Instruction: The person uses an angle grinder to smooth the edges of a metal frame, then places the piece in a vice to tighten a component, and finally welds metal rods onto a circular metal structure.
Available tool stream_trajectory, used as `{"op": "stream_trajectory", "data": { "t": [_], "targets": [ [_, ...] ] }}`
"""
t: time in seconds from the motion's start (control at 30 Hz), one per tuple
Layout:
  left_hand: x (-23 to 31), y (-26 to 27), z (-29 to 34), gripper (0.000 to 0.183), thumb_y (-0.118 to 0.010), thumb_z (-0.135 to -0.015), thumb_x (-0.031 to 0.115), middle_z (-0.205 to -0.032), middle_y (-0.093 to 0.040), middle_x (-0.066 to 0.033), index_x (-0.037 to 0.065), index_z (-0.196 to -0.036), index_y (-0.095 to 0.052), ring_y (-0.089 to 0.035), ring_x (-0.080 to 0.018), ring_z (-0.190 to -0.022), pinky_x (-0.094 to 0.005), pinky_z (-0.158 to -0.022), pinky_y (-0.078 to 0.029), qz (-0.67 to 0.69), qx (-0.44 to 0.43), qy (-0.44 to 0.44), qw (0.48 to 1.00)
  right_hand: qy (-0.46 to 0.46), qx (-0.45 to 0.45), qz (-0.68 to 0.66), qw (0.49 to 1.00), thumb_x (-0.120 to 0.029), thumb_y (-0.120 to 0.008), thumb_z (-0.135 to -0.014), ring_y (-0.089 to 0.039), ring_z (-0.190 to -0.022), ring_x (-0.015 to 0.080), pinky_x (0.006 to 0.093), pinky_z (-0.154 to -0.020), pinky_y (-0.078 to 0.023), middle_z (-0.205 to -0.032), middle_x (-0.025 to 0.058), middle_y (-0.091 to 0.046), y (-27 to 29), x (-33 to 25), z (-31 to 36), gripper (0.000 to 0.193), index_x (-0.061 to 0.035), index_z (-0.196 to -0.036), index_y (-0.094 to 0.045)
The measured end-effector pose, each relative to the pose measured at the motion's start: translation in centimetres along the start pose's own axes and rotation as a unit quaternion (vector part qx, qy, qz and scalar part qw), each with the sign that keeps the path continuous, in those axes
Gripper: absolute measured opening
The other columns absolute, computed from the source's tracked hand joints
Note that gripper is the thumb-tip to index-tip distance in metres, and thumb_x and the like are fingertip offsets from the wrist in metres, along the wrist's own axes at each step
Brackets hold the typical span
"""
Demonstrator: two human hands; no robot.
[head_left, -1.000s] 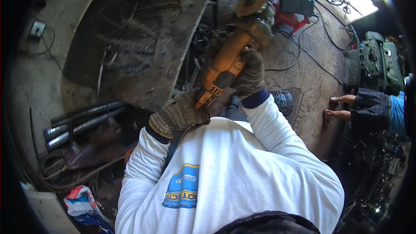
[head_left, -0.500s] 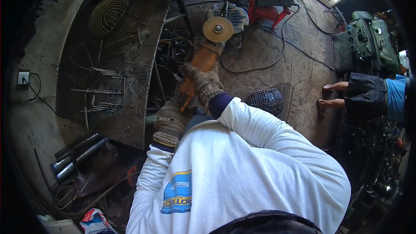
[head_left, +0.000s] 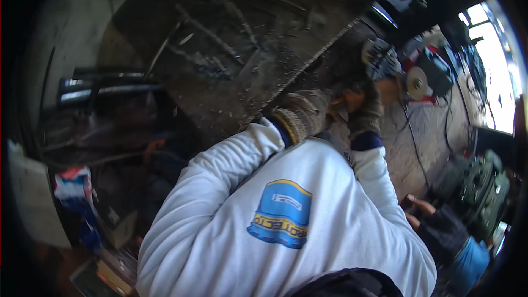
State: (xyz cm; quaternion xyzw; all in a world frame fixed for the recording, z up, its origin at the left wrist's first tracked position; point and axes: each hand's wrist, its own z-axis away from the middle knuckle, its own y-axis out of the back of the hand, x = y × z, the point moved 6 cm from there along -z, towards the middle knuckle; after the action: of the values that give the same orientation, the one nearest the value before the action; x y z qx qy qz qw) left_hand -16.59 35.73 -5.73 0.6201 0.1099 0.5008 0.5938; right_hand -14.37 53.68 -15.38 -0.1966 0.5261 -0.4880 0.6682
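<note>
An orange angle grinder (head_left: 391, 91) with a round tan disc (head_left: 417, 83) points away to my right. My right hand (head_left: 367, 109), in a thick brown knit glove, is closed round its body. My left hand (head_left: 306, 111), gloved the same way, is closed at the rear end of the grinder, close to my body; its fingertips are mostly hidden and dim. To the left of both hands lies a dark metal worktable (head_left: 220, 96), with thin rods (head_left: 209, 30) and small scraps scattered over it.
A person in dark shorts and a blue top (head_left: 470, 256) is at the lower right, near a green engine-like machine (head_left: 481, 190). Cables (head_left: 416, 146) cross the floor. Shiny metal tubes (head_left: 82, 92) lie at the left. Beyond the disc stands a dark box-shaped machine (head_left: 437, 71) on something red.
My view has swung round, so the worktable now spreads across the top. The grinder in my hands now points right instead of away from me. The picture is more blurred.
</note>
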Motion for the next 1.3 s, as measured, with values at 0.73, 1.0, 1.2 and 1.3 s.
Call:
{"op": "stream_trajectory", "data": {
  "t": [0.73,1.0,1.2,1.3],
  "targets": [
    [4.3,0.0,-4.5,0.056,-0.072,-0.078,0.042,-0.12,-0.063,-0.0167,0.015,-0.126,-0.06,-0.063,-0.0343,-0.109,-0.0458,-0.091,-0.052,0.078,0.112,0.013,0.991,0.164,-0.098,0.199,0.961,-0.02,-0.071,-0.084,-0.065,-0.089,0.0237,0.0376,-0.08,-0.055,-0.1,0.0111,-0.065,-8.0,-9.9,-2.8,0.041,0.0026,-0.114,-0.057],
    [5.2,-0.5,-5.1,0.065,-0.073,-0.079,0.037,-0.13,-0.057,-0.0156,0.013,-0.136,-0.051,-0.058,-0.0331,-0.117,-0.0429,-0.098,-0.048,0.173,0.158,0.011,0.972,0.18,-0.249,0.294,0.905,-0.011,-0.07,-0.086,-0.066,-0.097,0.0223,0.0363,-0.085,-0.056,-0.109,0.0105,-0.064,-9.3,-11.0,-4.9,0.049,-0.0029,-0.13,-0.05],
    [7.3,5.2,-4.5,0.068,-0.073,-0.082,0.035,-0.127,-0.058,-0.017,0.007,-0.138,-0.046,-0.058,-0.0322,-0.115,-0.0415,-0.1,-0.047,0.193,0.43,-0.129,0.872,0.166,-0.272,0.37,0.873,-0.011,-0.067,-0.091,-0.067,-0.093,0.0193,0.0344,-0.079,-0.059,-0.109,0.0096,-0.064,-9.5,-9.3,-3.5,0.056,-0.0071,-0.14,-0.04],
    [6.0,5.6,-5.2,0.067,-0.074,-0.082,0.033,-0.125,-0.059,-0.0158,0.006,-0.136,-0.046,-0.059,-0.0303,-0.113,-0.0406,-0.099,-0.049,0.369,0.414,-0.113,0.825,0.028,-0.275,0.325,0.904,-0.025,-0.063,-0.095,-0.065,-0.095,0.0181,0.031,-0.077,-0.058,-0.116,0.0087,-0.06,-8.6,-6.8,-5.8,0.06,-0.0096,-0.146,-0.035]
  ]
}}
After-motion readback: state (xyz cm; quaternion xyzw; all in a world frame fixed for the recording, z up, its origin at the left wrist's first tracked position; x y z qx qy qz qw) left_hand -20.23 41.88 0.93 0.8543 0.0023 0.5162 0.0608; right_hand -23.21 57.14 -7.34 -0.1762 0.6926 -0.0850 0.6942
